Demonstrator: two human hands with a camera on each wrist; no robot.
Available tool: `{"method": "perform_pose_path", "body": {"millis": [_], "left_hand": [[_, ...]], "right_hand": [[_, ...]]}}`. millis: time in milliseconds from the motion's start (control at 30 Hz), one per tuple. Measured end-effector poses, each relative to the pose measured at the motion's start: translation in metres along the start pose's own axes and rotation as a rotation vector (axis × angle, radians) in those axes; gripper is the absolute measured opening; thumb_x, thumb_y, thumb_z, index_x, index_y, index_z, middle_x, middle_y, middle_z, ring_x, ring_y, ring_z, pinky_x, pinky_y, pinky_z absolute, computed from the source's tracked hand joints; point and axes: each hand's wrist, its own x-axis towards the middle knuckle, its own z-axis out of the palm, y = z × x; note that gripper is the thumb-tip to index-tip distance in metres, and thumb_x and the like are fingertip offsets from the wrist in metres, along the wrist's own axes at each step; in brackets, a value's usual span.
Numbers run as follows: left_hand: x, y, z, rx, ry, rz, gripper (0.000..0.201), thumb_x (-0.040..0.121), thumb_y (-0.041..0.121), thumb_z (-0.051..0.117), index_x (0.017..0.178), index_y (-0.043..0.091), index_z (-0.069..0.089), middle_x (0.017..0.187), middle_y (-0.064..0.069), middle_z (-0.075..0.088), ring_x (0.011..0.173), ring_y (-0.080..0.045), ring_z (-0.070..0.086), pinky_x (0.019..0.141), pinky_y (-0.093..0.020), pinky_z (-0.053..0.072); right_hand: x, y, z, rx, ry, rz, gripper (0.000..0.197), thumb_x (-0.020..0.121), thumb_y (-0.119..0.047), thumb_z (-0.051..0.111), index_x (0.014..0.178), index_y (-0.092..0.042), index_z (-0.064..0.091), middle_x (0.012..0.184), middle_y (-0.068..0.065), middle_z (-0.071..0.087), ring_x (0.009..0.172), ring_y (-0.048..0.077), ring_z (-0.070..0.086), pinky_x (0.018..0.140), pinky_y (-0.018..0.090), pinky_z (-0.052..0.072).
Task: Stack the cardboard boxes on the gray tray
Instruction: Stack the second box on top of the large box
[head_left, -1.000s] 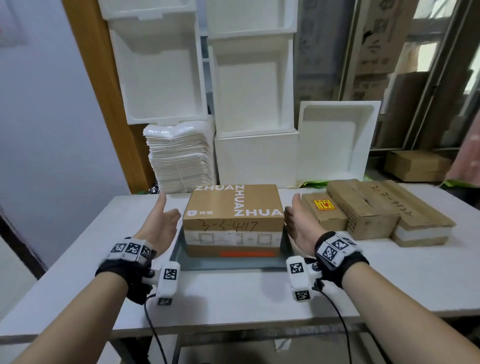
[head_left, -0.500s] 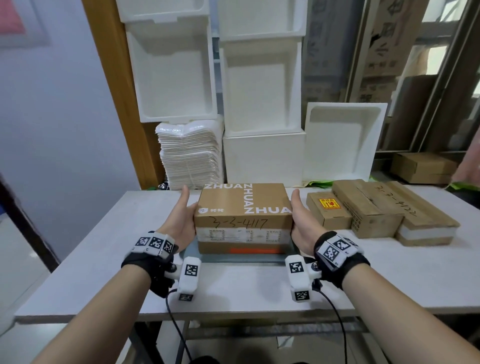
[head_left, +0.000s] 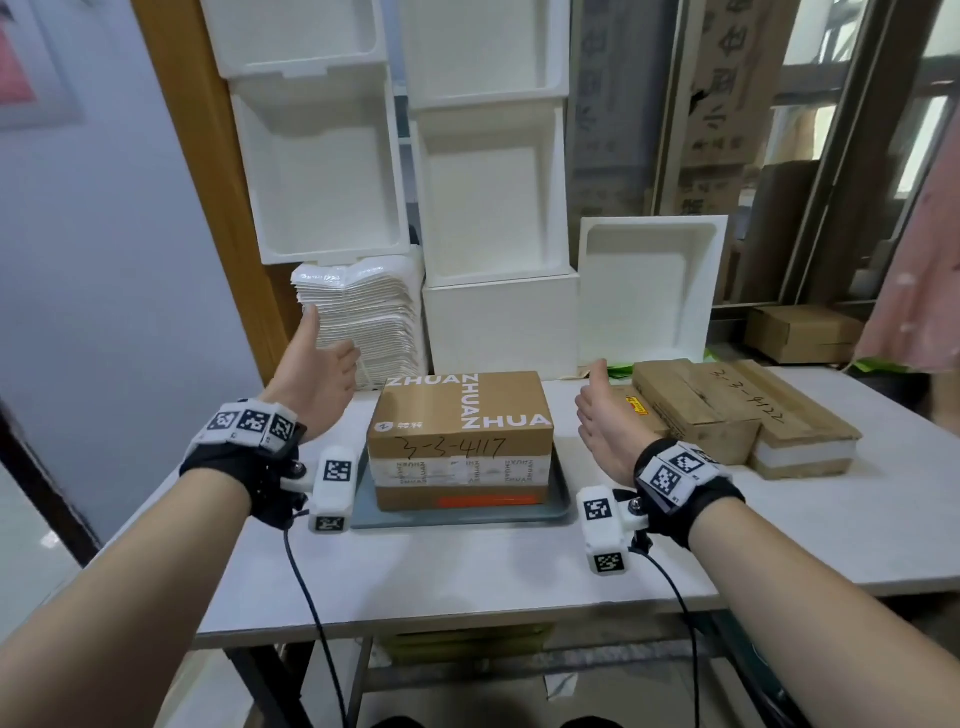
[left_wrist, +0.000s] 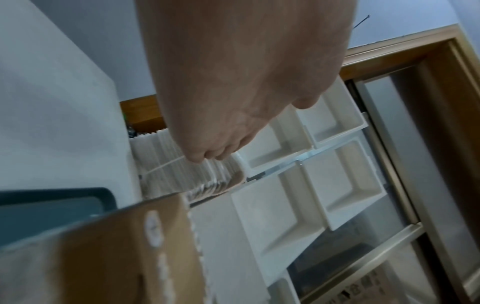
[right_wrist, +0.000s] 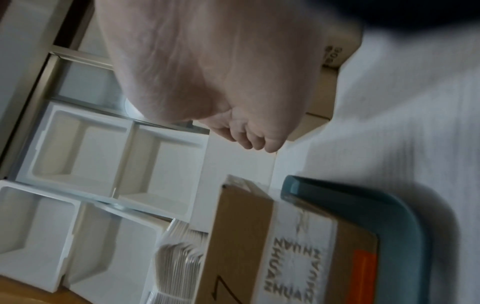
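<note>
A brown cardboard box (head_left: 460, 415) printed ZHUAN, with 3-3-417 handwritten on its front, stands on the gray tray (head_left: 467, 515). Under a white tape band its front shows a brown layer with an orange label; I cannot tell whether that is a second box. My left hand (head_left: 323, 376) hovers left of the box, raised, thumb up, fingers straight, holding nothing. My right hand (head_left: 597, 415) is to the right of the box, a gap apart, also flat and empty. The wrist views show the box (left_wrist: 103, 246) (right_wrist: 285, 246) and tray corners (left_wrist: 52, 205) (right_wrist: 389, 216) below each palm.
On the white table (head_left: 467, 571), right of my right hand, lie a small cardboard box with a yellow label (head_left: 636, 410) and two longer flat boxes (head_left: 696, 410) (head_left: 795, 415). White foam trays (head_left: 488, 197) and a stack of white sheets (head_left: 363, 317) stand behind.
Half a second ago both hands pressed the sides of the box. Now both have let go and moved outward, the left one also upward. The box stays on the tray.
</note>
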Motion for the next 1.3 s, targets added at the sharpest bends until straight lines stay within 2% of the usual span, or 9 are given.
{"method": "perform_pose_path", "body": {"millis": [267,367,533,667,800,900,1033,1167,1300], "left_hand": [[-0.008,0.006,0.071,0.044,-0.166,0.017,0.101,0.084,0.080,0.015,0.153,0.008,0.001,0.162,-0.008,0.001,0.150,-0.021,0.001,0.121,-0.039,0.001],[-0.006,0.002,0.095,0.050,-0.207,0.018,0.101,0.084,0.080,0.015,0.154,0.007,0.002,0.162,-0.008,0.001,0.150,-0.021,0.001,0.120,-0.037,0.002],[-0.001,-0.009,0.136,0.037,-0.296,0.006,0.099,0.086,0.078,0.016,0.153,0.006,0.002,0.162,-0.009,0.001,0.150,-0.020,0.001,0.120,-0.036,0.003],[0.012,-0.026,0.179,0.043,-0.375,-0.038,0.099,0.086,0.078,0.016,0.154,0.007,0.003,0.162,-0.008,0.001,0.150,-0.019,0.000,0.120,-0.036,0.001],[0.023,-0.048,0.228,0.046,-0.459,-0.070,0.098,0.086,0.077,0.016,0.154,0.008,0.003,0.162,-0.007,0.002,0.150,-0.018,0.001,0.120,-0.036,0.002],[0.032,-0.062,0.259,0.013,-0.505,-0.109,0.098,0.087,0.077,0.018,0.153,0.007,0.003,0.162,-0.008,0.002,0.150,-0.019,0.000,0.121,-0.037,0.002],[0.049,-0.080,0.293,-0.021,-0.529,-0.173,0.099,0.086,0.077,0.019,0.153,0.007,0.003,0.162,-0.009,0.003,0.150,-0.020,0.001,0.121,-0.039,0.002],[0.055,-0.103,0.322,-0.049,-0.569,-0.230,0.099,0.087,0.077,0.021,0.153,0.006,0.004,0.162,-0.011,0.004,0.150,-0.020,0.003,0.121,-0.037,0.003],[0.058,-0.129,0.354,-0.032,-0.623,-0.296,0.098,0.087,0.077,0.019,0.153,0.006,0.005,0.162,-0.010,0.003,0.150,-0.020,0.002,0.121,-0.037,0.003]], "right_hand": [[-0.018,-0.020,-0.030,-0.028,0.016,-0.019,0.093,0.091,-0.075,0.014,0.157,-0.010,0.006,0.166,0.003,0.009,0.153,0.015,0.010,0.124,0.037,0.007],[-0.026,-0.024,-0.042,-0.016,0.031,-0.023,0.096,0.087,-0.079,0.014,0.158,-0.016,0.000,0.166,0.002,0.005,0.153,0.017,0.011,0.124,0.040,0.008],[-0.043,-0.026,-0.066,-0.047,0.029,-0.025,0.095,0.085,-0.081,0.011,0.158,-0.021,0.000,0.166,-0.001,0.005,0.153,0.016,0.010,0.124,0.042,0.005],[-0.056,-0.028,-0.095,-0.007,0.117,-0.057,0.086,0.093,-0.072,0.015,0.158,-0.017,0.005,0.165,0.003,0.016,0.150,0.019,0.021,0.117,0.032,0.023],[-0.052,-0.033,-0.132,-0.023,0.189,-0.038,0.098,0.085,-0.081,0.016,0.158,-0.018,0.004,0.166,0.003,0.006,0.153,0.019,0.011,0.124,0.041,0.010],[-0.044,-0.039,-0.161,-0.023,0.241,0.018,0.113,0.068,-0.093,0.021,0.158,-0.024,0.014,0.166,0.000,0.014,0.152,0.019,0.016,0.123,0.045,0.011],[-0.028,-0.042,-0.195,-0.092,0.346,0.008,0.121,0.061,-0.095,0.020,0.153,-0.016,0.031,0.160,0.004,0.032,0.147,0.023,0.031,0.121,0.045,0.021],[-0.025,-0.039,-0.212,-0.092,0.411,0.014,0.101,0.082,-0.083,0.016,0.156,-0.014,0.021,0.163,0.002,0.023,0.150,0.023,0.022,0.120,0.042,0.015],[-0.018,-0.031,-0.236,-0.082,0.469,0.019,0.091,0.090,-0.076,0.017,0.155,-0.013,0.024,0.161,-0.001,0.028,0.149,0.022,0.024,0.118,0.040,0.016]]}}
